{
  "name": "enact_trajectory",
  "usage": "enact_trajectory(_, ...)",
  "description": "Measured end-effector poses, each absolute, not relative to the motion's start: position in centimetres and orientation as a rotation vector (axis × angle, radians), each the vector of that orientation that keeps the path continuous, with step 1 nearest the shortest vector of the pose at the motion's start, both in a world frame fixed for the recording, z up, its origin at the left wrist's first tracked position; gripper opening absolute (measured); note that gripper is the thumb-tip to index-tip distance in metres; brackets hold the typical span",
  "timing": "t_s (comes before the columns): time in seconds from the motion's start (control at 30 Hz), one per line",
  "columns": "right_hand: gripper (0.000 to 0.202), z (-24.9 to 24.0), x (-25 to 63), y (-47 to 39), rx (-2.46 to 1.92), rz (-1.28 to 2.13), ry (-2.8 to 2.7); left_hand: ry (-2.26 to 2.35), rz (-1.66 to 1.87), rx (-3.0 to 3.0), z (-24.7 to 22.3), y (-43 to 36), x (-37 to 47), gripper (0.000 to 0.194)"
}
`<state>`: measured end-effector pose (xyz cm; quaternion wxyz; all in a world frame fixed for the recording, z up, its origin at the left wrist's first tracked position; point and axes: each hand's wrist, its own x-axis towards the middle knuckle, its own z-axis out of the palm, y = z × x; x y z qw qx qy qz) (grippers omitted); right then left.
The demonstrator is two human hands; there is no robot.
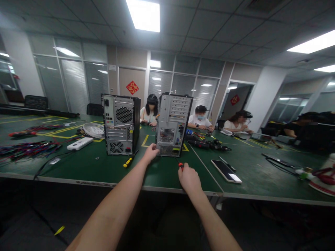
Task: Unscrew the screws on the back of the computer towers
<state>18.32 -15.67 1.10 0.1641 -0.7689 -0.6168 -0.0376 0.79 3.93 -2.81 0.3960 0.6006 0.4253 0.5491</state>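
Two desktop computer cases stand upright on the green table, their back panels facing me. At the lower left edge of the right computer case [167, 118] is my left hand [151, 154], its fingers bent against the case's side; whether they pinch anything small is hidden. My right hand [190, 177] is wrapped around a red-and-black screwdriver [180, 165], whose shaft points toward the case's bottom right corner. Whether the tip touches the case I cannot make out. The left computer case [119, 127] has a yellow-and-black screwdriver [128, 162] lying in front of it.
A phone [226, 171] lies to the right, with a slim tool [227, 163] beside it. Leftward are a white power strip [80, 143], bundled wires [28, 149] and a white round basket [93, 130]. Black cables [218, 145] lie behind. Several people sit across the table [162, 177].
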Motion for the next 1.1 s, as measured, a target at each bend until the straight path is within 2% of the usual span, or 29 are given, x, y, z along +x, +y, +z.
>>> enact_trajectory(0.2, 0.02, 0.9, 18.4, -15.9, -2.179, -0.006, -1.64, 1.109, 1.393, 1.528, -2.4, 3.4, 0.7, 0.014)
enact_trajectory(0.3, 0.027, 0.7, 18.4, -16.2, -2.132, 0.003, -1.631, 1.112, 1.38, 1.524, -2.1, 3.1, 0.8, 0.014)
enact_trajectory(0.37, 0.031, 0.4, 18.4, -16.3, -2.115, -0.038, -1.638, 1.112, 1.383, 1.519, -2.1, 3.1, 0.8, 0.014)
enact_trajectory(0.53, 0.022, -0.6, 18.6, -16.5, -2.023, -0.18, -1.686, 1.119, 1.382, 1.519, -2.1, 3.2, 0.7, 0.014)
enact_trajectory(0.83, 0.019, -0.8, 19.1, -16.6, -2.043, -0.422, -1.845, 1.096, 1.406, 1.527, -2.5, 3.8, 0.8, 0.016)
enact_trajectory(1.1, 0.016, -0.8, 19.1, -16.6, -2.102, -0.281, -1.753, 1.077, 1.407, 1.523, -2.7, 4.0, 0.9, 0.015)
